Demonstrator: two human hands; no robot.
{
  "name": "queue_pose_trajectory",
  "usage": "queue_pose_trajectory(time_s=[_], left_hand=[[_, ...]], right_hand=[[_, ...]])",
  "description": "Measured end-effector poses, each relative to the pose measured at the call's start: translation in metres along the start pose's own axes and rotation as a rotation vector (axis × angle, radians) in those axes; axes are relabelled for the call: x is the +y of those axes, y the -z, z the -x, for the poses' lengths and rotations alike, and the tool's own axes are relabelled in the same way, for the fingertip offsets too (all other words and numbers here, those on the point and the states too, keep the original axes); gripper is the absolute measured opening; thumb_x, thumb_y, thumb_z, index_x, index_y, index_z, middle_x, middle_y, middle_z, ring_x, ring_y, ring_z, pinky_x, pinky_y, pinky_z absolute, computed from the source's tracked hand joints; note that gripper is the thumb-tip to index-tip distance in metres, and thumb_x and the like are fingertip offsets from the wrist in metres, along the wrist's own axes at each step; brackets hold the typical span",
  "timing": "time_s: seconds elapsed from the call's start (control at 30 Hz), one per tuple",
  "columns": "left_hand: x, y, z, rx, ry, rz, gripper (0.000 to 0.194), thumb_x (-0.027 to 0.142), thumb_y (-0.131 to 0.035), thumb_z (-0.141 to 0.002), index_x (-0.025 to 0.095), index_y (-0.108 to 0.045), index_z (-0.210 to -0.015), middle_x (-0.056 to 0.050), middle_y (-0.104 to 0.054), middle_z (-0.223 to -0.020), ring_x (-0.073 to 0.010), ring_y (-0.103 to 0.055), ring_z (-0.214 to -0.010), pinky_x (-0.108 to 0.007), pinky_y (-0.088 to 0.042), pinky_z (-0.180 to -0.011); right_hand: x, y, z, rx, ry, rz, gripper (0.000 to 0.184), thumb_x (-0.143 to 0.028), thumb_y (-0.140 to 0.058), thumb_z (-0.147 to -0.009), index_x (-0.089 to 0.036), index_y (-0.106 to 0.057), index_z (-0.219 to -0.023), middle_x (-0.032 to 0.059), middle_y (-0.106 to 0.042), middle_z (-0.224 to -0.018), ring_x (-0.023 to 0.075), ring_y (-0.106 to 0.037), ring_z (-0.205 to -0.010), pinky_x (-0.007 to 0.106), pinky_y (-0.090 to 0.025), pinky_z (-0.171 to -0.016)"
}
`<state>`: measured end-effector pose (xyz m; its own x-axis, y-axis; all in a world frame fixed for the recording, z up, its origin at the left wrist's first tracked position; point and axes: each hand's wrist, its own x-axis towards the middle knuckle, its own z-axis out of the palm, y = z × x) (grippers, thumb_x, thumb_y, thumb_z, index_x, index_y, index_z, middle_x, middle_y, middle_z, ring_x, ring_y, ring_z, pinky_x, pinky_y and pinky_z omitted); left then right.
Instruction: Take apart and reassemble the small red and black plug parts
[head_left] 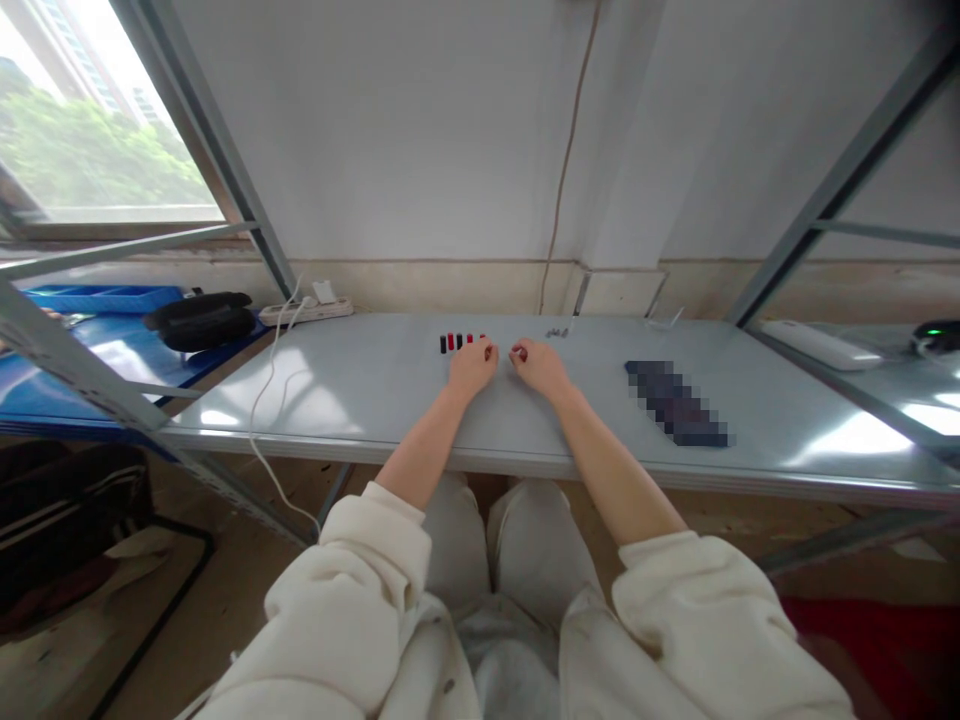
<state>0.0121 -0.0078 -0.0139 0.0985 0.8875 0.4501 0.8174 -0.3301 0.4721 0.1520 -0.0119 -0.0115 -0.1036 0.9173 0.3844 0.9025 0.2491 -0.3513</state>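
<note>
My left hand [472, 367] is closed, its fingers curled, low over the grey tabletop. Just behind it stands a row of small black and red cylinders [451, 342], the right end partly covered by the hand. My right hand [540, 366] is curled a short gap to the right, thumb and fingers drawn together. What either hand pinches, if anything, is too small to make out. Beyond the right hand lies a little group of small grey metal-looking pieces [556, 332].
A pixelated dark flat object [679, 403] lies on the tabletop [390, 400] to the right. At the back left is a white power strip [311, 310], its cable hanging over the front edge. Metal posts flank both sides. A black case [201, 321] sits farther left.
</note>
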Motion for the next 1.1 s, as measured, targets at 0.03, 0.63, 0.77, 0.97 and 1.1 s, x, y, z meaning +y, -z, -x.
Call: queue_pose_trajectory(time_s=[0.03, 0.63, 0.77, 0.97, 1.1], left_hand=[[-0.0002, 0.0005, 0.0000, 0.005, 0.000, -0.014, 0.024, 0.028, -0.040, -0.083, 0.018, -0.059, -0.073, -0.006, -0.062, -0.071, -0.0172, -0.058, -0.073, -0.027, -0.040, -0.067], [-0.0025, -0.0020, -0.0039, 0.000, -0.088, 0.021, 0.024, 0.028, -0.040, -0.082, 0.018, -0.059, -0.071, -0.005, -0.062, -0.071, -0.0156, -0.056, -0.070, -0.025, -0.039, -0.065], [-0.0031, -0.0025, -0.0043, 0.006, -0.110, 0.012, 0.024, 0.028, -0.040, -0.082, 0.017, -0.059, -0.071, -0.005, -0.062, -0.071, -0.0152, -0.056, -0.070, -0.025, -0.038, -0.064], [-0.0022, -0.0019, -0.0043, -0.008, -0.092, 0.016, 0.024, 0.027, -0.041, -0.082, 0.016, -0.060, -0.073, -0.005, -0.063, -0.073, -0.0146, -0.055, -0.070, -0.025, -0.037, -0.065], [-0.0019, -0.0013, -0.0040, -0.006, -0.088, 0.030, 0.024, 0.027, -0.041, -0.082, 0.016, -0.060, -0.073, -0.005, -0.062, -0.072, -0.0146, -0.055, -0.069, -0.025, -0.037, -0.063]], right_hand=[[-0.0008, -0.0001, 0.0005, 0.001, 0.004, 0.006, 0.022, -0.024, -0.047, -0.080, -0.018, -0.061, -0.095, 0.0069, -0.066, -0.083, 0.0173, -0.058, -0.079, 0.026, -0.040, -0.068], [-0.0031, 0.0014, 0.0003, -0.037, 0.009, 0.063, 0.023, -0.026, -0.043, -0.083, -0.018, -0.063, -0.088, 0.0089, -0.065, -0.084, 0.0186, -0.058, -0.079, 0.027, -0.040, -0.067], [-0.0033, 0.0014, -0.0002, -0.058, 0.004, 0.084, 0.024, -0.026, -0.042, -0.083, -0.017, -0.063, -0.089, 0.0093, -0.065, -0.086, 0.0181, -0.058, -0.081, 0.026, -0.040, -0.068], [-0.0037, 0.0023, 0.0001, -0.054, 0.007, 0.091, 0.024, -0.025, -0.042, -0.083, -0.018, -0.064, -0.089, 0.0090, -0.066, -0.087, 0.0184, -0.058, -0.081, 0.026, -0.040, -0.068], [-0.0034, 0.0023, 0.0000, -0.048, -0.001, 0.081, 0.024, -0.025, -0.042, -0.082, -0.018, -0.064, -0.088, 0.0087, -0.066, -0.084, 0.0182, -0.058, -0.080, 0.026, -0.040, -0.067]])
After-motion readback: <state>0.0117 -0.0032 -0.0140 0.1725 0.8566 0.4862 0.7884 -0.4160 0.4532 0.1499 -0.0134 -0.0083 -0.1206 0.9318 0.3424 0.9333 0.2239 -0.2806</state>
